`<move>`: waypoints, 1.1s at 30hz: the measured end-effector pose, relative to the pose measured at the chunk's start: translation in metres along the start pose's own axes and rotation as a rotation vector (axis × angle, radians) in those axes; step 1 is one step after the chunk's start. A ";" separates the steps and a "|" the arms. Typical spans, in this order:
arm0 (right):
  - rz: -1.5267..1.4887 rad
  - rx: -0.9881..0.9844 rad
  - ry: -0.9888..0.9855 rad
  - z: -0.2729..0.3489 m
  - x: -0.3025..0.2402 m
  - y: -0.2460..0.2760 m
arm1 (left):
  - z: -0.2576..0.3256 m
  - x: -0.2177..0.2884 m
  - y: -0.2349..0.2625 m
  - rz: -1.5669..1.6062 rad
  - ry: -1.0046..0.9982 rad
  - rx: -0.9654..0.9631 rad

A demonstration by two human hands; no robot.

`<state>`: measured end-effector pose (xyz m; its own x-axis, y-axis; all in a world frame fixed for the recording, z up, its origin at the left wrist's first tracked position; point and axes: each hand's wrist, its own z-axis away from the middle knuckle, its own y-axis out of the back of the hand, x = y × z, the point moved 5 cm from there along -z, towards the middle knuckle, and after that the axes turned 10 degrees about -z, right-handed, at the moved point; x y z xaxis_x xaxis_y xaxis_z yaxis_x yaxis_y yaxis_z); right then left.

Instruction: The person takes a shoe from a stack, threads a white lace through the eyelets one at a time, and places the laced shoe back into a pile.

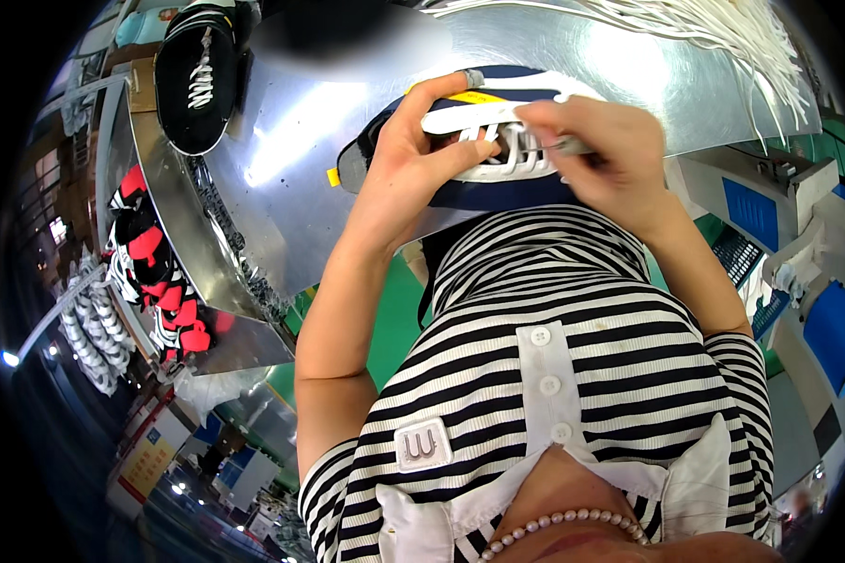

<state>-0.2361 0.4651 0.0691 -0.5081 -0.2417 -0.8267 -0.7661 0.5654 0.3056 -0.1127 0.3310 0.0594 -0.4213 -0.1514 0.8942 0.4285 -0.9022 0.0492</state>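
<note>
We are holding the navy shoe at the near edge of the metal table, our left hand gripping it around the opening, while our right hand is hovering over the white laces, too blurred for us to tell whether it is pinching one. Several rows are already crossing the front, so we are judging the lacing partly done, with finishing the rest apparently remaining

Bright overall; white glare burns out patches of the metal worktop. Dark shape at top edge out of focus, right hand slightly blurred. Fisheye bends margins, corners black.
</note>
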 end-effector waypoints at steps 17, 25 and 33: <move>-0.537 -0.308 -0.015 0.018 -0.028 -0.031 | -0.039 0.002 0.009 -0.176 -0.151 0.328; -0.280 -0.053 -0.289 0.015 0.023 -0.018 | -0.016 0.020 0.003 -0.706 -0.325 0.256; -0.186 -0.002 -0.696 0.039 0.017 -0.001 | 0.020 0.014 -0.009 -1.004 -0.448 0.320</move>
<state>-0.2284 0.4910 0.0362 -0.0016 0.2253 -0.9743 -0.8166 0.5620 0.1313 -0.1062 0.3458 0.0802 -0.3935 0.7944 0.4626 0.2707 -0.3808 0.8842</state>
